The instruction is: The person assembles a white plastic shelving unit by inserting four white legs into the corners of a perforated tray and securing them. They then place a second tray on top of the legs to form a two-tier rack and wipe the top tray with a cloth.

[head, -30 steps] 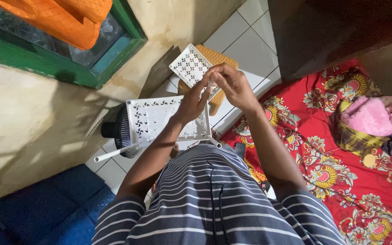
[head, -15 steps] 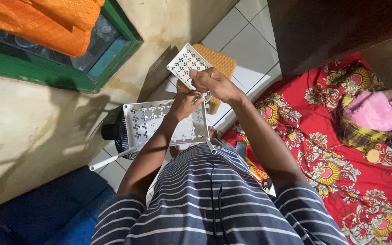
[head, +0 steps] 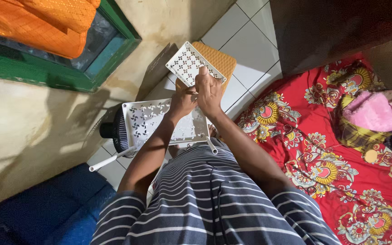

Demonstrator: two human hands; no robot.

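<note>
Two white perforated panels: a smaller one (head: 188, 62) held up and a larger one (head: 159, 124) below it; two hands, left (head: 183, 100) and right (head: 209, 90); one orange mat (head: 218, 59) on the floor; one black fan (head: 114, 131); one white tube (head: 107, 159); one pink pillow (head: 372, 111); one red flowered sheet (head: 323, 159).

White tiled floor (head: 250, 34), green window frame (head: 46, 75).

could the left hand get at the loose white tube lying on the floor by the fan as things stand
Probably yes, once it lets go. The left hand is at the large white perforated panel, and the white tube lies below that panel's near-left corner beside the black fan, with nothing lying across it.
</note>
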